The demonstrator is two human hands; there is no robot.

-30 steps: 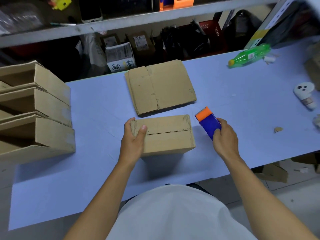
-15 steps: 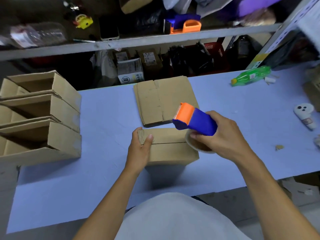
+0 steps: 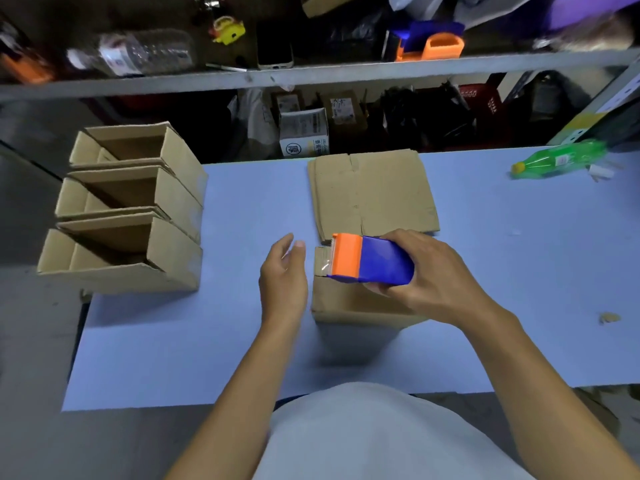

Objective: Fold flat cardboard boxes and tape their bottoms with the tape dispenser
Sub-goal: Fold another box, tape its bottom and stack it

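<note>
Two hands: right hand (image 3: 429, 275) grips tape dispenser (image 3: 367, 259) on box (image 3: 346, 303), left hand (image 3: 282, 278) open, empty.

Off to your right on the counter (image 3: 485, 271) a green plastic bottle (image 3: 559, 161) lies on its side, yellow cap pointing left, with a small white scrap (image 3: 602, 172) just beside it. Nearer you, by the right edge, sits a small brown crumb (image 3: 609, 318). Above the counter runs a grey shelf (image 3: 311, 76) — on it you have a clear water bottle (image 3: 138, 51) lying down, a yellow toy (image 3: 228, 29), and a dark phone (image 3: 275, 46) standing near the middle. Below the shelf, a white printed carton (image 3: 304, 136) stands among dark bags and a red crate (image 3: 479, 102).
</note>
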